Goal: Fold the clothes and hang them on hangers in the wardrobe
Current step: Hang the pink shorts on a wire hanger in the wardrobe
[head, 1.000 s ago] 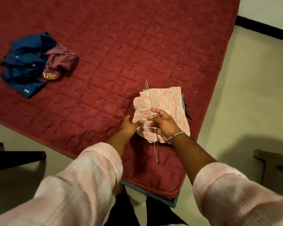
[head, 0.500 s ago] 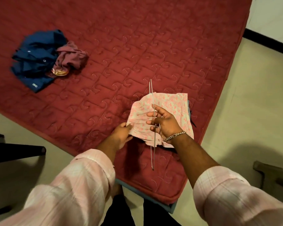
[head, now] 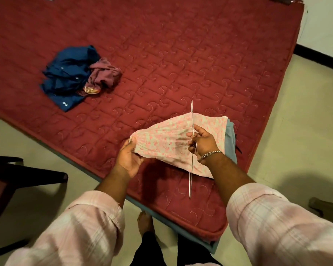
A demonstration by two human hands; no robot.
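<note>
Pink garment (head: 167, 143) stretched in my left hand (head: 130, 160), wire hanger (head: 191, 150) pinched in my right hand (head: 203, 144); I'm mid-hanging, next threading cloth over the wire

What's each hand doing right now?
Left hand: grips the edge of the pink floral garment.
Right hand: holds the thin metal hanger against that garment.

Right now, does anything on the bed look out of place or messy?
Yes: a blue garment and a maroon garment lie crumpled in a heap on the red mattress, unfolded. The pink floral cloth, held by both hands, is stretched, not yet on the wire hanger.
</note>
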